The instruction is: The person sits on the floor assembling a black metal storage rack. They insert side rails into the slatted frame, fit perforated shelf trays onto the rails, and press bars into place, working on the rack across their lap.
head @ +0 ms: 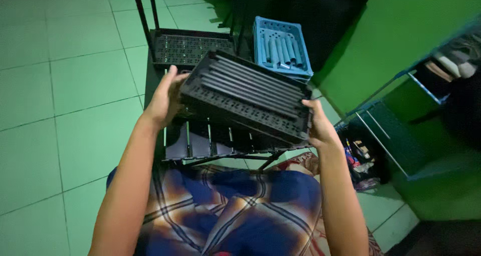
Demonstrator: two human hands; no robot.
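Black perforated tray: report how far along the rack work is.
Looks done: one black shelf already sits between upright black poles on the tiled floor. In hand: the left hand and right hand grip the ends of the black perforated tray, tilted above a slatted frame. Left: the blue tray with grey tubes inside lies unused behind.

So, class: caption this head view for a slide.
Both hands, left hand and right hand, hold a black perforated tray.
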